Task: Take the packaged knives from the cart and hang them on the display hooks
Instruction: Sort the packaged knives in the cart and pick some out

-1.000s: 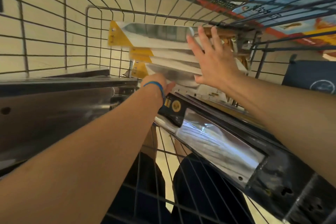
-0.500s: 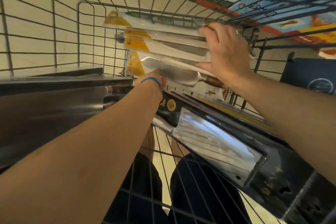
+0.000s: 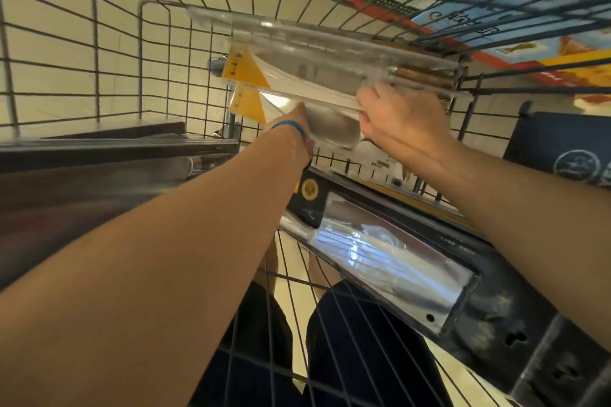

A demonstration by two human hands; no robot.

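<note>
The packaged knives (image 3: 307, 76) are a small stack of clear plastic packs with yellow corner cards. They are held up inside the wire cart (image 3: 142, 53), near its far end, lying roughly flat with the yellow corners to the left and the brown handles to the right. The right hand (image 3: 400, 119) grips the near edge of the stack toward the handle end, with its fingers curled over the plastic. The left hand (image 3: 299, 119) reaches in under the stack from the left. Only its wrist, with a blue wristband (image 3: 287, 125), and the heel of the hand show. Its fingers are hidden behind the packs, so I cannot tell whether they grip.

Just below the hands, a cleaver in a black pack (image 3: 390, 261) lies slanted along the right side of the cart, with a round gold seal (image 3: 309, 189) near its upper end. A long dark box (image 3: 99, 182), blurred, lies along the left side. Through the cart's bottom wires the person's legs in dark trousers (image 3: 357, 340) show over a pale floor. Beyond the cart's upper right, printed cartons (image 3: 529, 10) are stacked.
</note>
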